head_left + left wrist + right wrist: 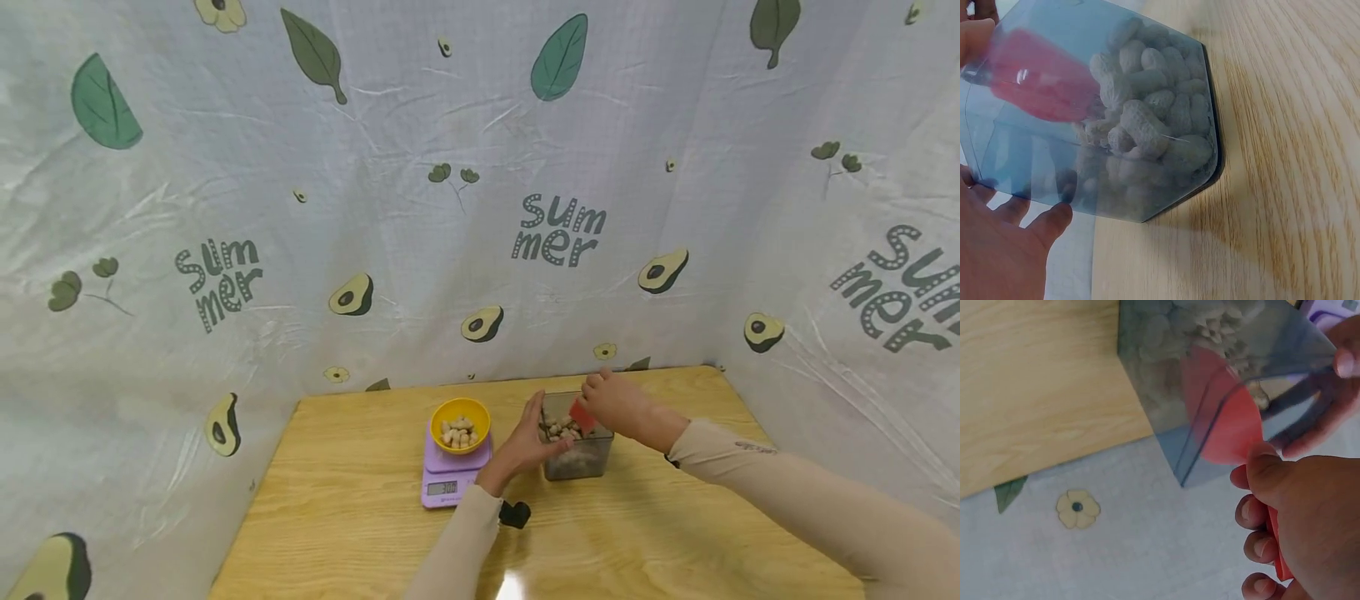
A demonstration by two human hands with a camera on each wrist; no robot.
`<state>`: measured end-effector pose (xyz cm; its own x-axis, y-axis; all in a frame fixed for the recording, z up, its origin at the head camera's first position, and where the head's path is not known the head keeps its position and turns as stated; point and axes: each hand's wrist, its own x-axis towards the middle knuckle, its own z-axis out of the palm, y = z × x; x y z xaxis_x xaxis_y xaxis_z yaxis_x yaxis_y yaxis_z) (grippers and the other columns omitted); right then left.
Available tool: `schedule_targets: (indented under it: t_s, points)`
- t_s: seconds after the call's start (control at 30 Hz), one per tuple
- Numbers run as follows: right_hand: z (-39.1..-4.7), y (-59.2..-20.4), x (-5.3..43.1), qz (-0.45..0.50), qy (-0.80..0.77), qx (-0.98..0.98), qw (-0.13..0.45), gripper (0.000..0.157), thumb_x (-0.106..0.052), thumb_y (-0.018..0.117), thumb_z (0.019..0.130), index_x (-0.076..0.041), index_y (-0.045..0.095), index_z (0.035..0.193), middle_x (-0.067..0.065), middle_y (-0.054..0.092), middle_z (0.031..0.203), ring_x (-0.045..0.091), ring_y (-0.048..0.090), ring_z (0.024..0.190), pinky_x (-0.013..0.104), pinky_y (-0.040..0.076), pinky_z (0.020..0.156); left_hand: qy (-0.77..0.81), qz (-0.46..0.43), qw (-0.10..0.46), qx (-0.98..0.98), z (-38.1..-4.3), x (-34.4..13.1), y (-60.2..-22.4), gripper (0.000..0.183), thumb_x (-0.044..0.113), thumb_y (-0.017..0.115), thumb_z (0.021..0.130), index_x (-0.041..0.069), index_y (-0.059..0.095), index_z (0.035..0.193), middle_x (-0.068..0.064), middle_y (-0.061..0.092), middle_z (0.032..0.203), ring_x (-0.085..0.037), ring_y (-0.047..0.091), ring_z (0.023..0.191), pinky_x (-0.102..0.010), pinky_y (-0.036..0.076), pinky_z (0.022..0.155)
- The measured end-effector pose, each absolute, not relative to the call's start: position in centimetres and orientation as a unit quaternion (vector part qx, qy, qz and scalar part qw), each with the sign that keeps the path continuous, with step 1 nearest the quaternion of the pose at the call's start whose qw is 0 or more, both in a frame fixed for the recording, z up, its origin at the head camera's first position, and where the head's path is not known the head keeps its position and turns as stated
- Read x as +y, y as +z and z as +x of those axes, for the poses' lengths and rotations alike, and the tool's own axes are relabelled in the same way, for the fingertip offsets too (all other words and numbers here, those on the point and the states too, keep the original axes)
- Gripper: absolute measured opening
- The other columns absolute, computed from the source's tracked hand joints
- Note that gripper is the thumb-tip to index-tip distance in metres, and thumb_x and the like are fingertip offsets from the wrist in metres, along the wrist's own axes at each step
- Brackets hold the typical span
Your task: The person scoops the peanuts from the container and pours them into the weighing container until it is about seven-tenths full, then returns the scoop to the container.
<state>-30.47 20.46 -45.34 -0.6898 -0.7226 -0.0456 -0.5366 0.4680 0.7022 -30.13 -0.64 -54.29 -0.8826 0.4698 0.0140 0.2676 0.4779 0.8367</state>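
Note:
A clear grey plastic container (576, 463) stands on the table, partly filled with unshelled peanuts (1147, 125). My left hand (527, 446) holds it at the upper left, thumb on the near side and fingers spread along the left side. My right hand (621, 406) grips the handle of a red scoop (1232, 422) from above the container's right side. The scoop's blade is down inside the container and meets the peanuts in the left wrist view. How many peanuts lie on the blade is hidden.
Left of the container, a purple kitchen scale (432, 500) bears a yellow bowl (453, 406) with several peanuts (459, 435) in it. Its display is lit. A printed white sheet (420, 250) hangs behind and beside the wooden table (345, 475).

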Motion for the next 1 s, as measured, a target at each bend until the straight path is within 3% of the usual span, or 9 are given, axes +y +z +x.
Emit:
schedule_targets:
  t_s: [0.23, 0.53, 0.73, 1.0]
  points:
    - [-31.2, -47.3, 19.8, 0.401, -0.333, -0.846, 0.109, 0.035, -0.03, 0.079, 0.082, -0.018, 0.07, 0.114, 0.001, 0.069, 0.112, 0.019, 0.063, 0.108, 0.036, 0.052, 0.094, 0.45, 0.219, 0.112, 0.859, -30.2, -0.6, -54.1, 0.104, 0.06, 0.066, 0.085, 0.026, 0.001, 0.159, -0.005, 0.005, 0.167, -0.036, 0.029, 0.148, -0.054, 0.032, 0.116]
    - [-32.3, -47.4, 20.8, 0.423, -0.198, -0.878, 0.106, 0.01, -0.015, 0.077, 0.082, -0.014, 0.074, 0.092, 0.001, 0.068, 0.084, 0.018, 0.064, 0.079, 0.033, 0.055, 0.073, 0.445, 0.224, 0.099, 0.861, -30.5, -0.6, -54.0, 0.102, 0.056, 0.066, 0.087, 0.023, 0.003, 0.159, -0.007, 0.006, 0.167, -0.035, 0.028, 0.148, -0.053, 0.031, 0.117]
    - [-32.4, -47.5, 21.1, 0.437, -0.199, -0.87, 0.109, 0.014, -0.018, 0.078, 0.082, -0.014, 0.074, 0.095, 0.001, 0.069, 0.086, 0.018, 0.063, 0.081, 0.033, 0.055, 0.075, 0.442, 0.236, 0.093, 0.86, -30.4, -0.5, -54.0, 0.105, 0.064, 0.063, 0.085, 0.022, 0.003, 0.16, -0.008, 0.006, 0.167, -0.036, 0.029, 0.148, -0.053, 0.033, 0.116]
    - [-32.8, -48.0, 21.1, 0.449, -0.151, -0.874, 0.112, 0.008, -0.015, 0.078, 0.082, -0.013, 0.073, 0.087, 0.0, 0.068, 0.079, 0.018, 0.062, 0.074, 0.033, 0.055, 0.07, 0.438, 0.233, 0.102, 0.862, -30.6, -0.7, -54.4, 0.103, 0.06, 0.065, 0.085, 0.024, 0.002, 0.16, -0.006, 0.007, 0.167, -0.034, 0.029, 0.148, -0.051, 0.033, 0.117]
